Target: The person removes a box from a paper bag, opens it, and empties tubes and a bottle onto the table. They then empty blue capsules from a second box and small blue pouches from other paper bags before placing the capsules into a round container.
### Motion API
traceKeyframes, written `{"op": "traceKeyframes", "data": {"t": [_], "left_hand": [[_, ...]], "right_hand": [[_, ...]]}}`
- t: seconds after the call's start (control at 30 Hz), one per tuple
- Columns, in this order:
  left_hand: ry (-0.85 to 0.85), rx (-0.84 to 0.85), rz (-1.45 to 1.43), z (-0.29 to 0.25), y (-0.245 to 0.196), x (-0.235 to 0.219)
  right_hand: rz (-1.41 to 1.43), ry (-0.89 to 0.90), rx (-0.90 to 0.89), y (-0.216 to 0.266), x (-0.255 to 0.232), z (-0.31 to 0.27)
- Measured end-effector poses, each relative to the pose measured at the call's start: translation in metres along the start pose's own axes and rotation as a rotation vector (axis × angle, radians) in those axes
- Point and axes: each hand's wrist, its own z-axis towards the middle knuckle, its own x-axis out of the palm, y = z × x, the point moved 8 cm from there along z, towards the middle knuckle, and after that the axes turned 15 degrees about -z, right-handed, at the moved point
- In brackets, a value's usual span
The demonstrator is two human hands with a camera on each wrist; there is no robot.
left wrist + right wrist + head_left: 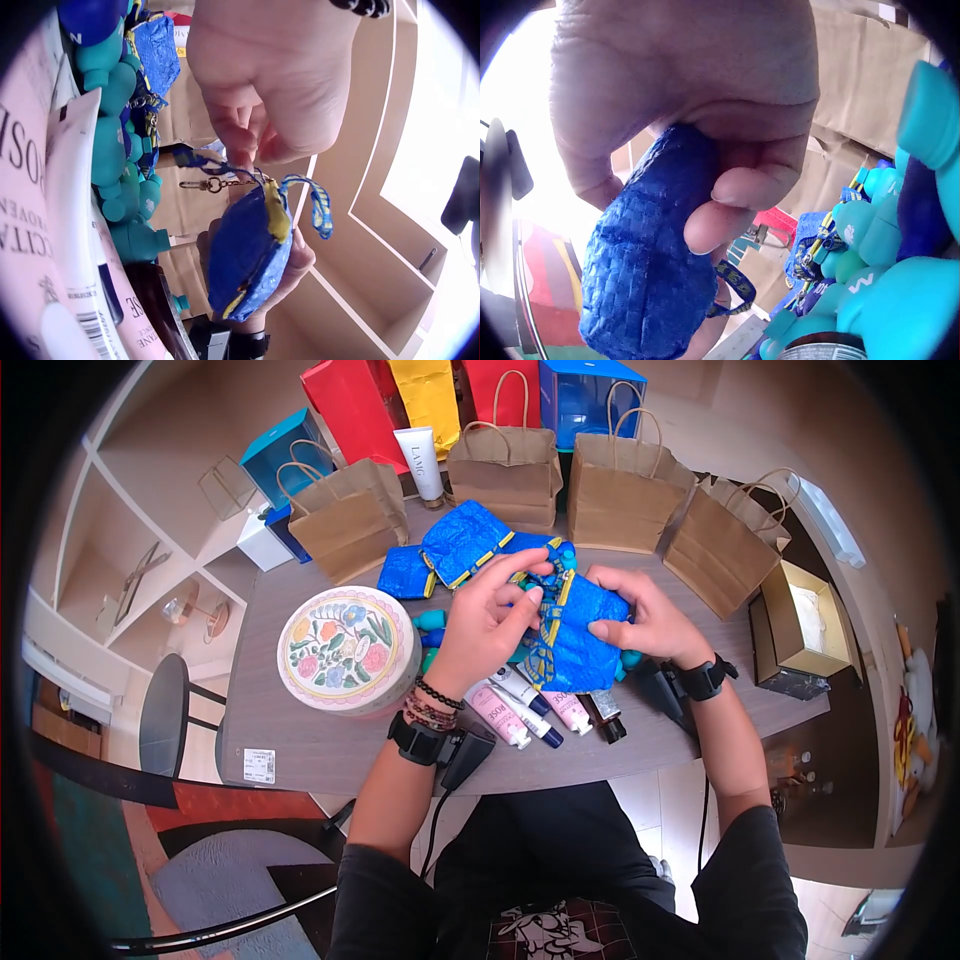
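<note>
Four brown paper bags stand in an arc along the far side of a table, a round box with a flowered lid at the person's left. Across from me, the person holds a blue pouch up over the table: the right hand grips its side, thumb on the near face, while the left hand, fingers bent, is at its yellow-edged top and straps; whether it pinches them I cannot tell. More blue pouches lie just beyond, before the bags. Pink and white tubes lie nearer the person, beside a brown bottle, with teal bottles clustered about the hands. A metal clip on a short chain juts from the held pouch's top.
</note>
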Motion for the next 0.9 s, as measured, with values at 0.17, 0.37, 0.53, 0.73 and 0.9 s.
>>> {"op": "traceKeyframes", "data": {"t": [0.17, 0.37, 0.53, 0.73, 0.9], "left_hand": [[0.148, -0.100, 0.045, -0.003, 0.005, 0.014], [0.143, -0.087, -0.018, -0.004, 0.019, 0.005], [0.034, -0.168, 0.017, -0.003, 0.026, -0.004], [-0.044, -0.018, 0.166, -0.002, 0.016, -0.016], [-0.041, 0.064, 0.311, -0.002, 0.007, -0.012]], "right_hand": [[0.006, 0.069, -0.006, 0.003, 0.004, 0.000], [0.011, 0.067, -0.052, 0.004, 0.008, -0.001], [-0.035, 0.064, -0.031, 0.005, 0.005, 0.000], [-0.043, 0.002, 0.014, 0.000, 0.002, 0.000], [-0.027, -0.148, 0.077, -0.007, -0.008, 0.000]]}}
